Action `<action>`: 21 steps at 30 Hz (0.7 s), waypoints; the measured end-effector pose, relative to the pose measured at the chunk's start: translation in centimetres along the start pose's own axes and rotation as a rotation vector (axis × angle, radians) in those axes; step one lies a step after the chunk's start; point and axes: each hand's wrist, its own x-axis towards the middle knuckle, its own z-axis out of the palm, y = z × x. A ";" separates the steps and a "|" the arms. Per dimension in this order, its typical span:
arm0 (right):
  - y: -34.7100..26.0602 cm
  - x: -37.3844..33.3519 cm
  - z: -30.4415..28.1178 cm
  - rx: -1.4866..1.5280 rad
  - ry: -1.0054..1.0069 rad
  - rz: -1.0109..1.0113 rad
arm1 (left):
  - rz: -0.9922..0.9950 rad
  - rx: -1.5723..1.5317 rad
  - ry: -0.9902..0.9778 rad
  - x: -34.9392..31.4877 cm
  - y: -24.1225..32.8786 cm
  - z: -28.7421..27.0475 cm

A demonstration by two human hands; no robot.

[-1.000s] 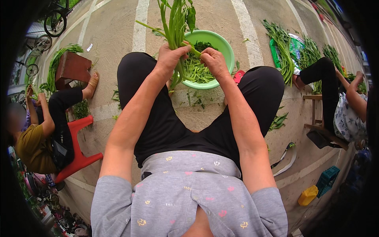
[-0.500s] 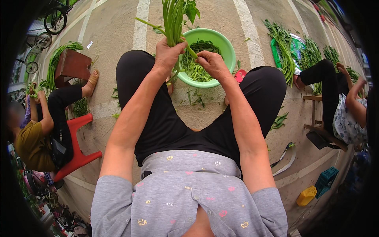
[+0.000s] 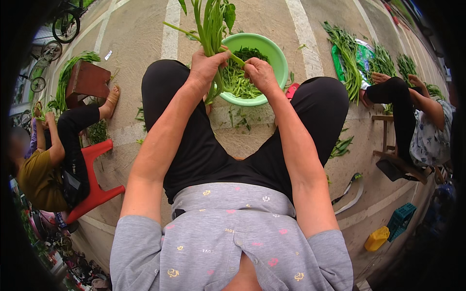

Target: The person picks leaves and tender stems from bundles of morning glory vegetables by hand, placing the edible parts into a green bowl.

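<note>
A bunch of long-stemmed leafy greens (image 3: 212,30) stands up out of my left hand (image 3: 206,67), whose fingers are wrapped round the stems. One thick stem (image 3: 236,59) slants from that bunch to my right hand (image 3: 260,73), which pinches its end between thumb and fingers. Just beyond and below my hands, a light green plastic basin (image 3: 277,53) rests on the ground. Cut or broken stem pieces and dark leaves (image 3: 242,86) lie inside it. The lower ends of the bunch hang beside my left knee.
Leaf scraps (image 3: 240,119) litter the paving near the basin. At left a person sits by a red stool (image 3: 94,179) and a brown box (image 3: 89,82) draped with greens. At right another person sits by greens (image 3: 345,58) on a bag. A yellow container (image 3: 377,238) and teal crate (image 3: 402,220) stand lower right.
My right hand has shifted slightly outward along the stem. The bunch in my left hand has tilted a little. The person at right has reached forward toward the greens.
</note>
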 end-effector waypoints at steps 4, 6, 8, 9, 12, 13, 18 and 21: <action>0.4 0.3 -0.1 0.544 -0.144 0.214 | 0.032 -0.004 -0.013 -0.1 -0.1 0.0; 0.3 0.3 -0.1 0.618 -0.168 0.282 | 0.046 -0.014 -0.006 -0.1 0.0 0.1; 0.1 0.3 0.1 0.568 -0.169 0.250 | 0.057 0.001 0.016 -0.1 0.0 0.1; 0.0 0.2 0.5 0.482 -0.157 0.185 | 0.062 0.008 0.028 0.0 0.0 0.1; -0.2 -0.1 0.8 0.146 -0.094 -0.032 | 0.130 0.047 0.059 0.4 -0.3 -0.1; -0.2 -0.2 0.8 0.021 -0.068 -0.108 | 0.125 0.057 0.060 0.4 -0.3 -0.3; -0.9 -0.4 0.4 -0.199 0.042 -0.036 | 0.119 0.065 0.028 0.3 -0.2 -0.6; -0.3 0.0 0.5 -0.152 0.067 0.049 | 0.096 0.058 -0.009 0.1 -0.2 -0.4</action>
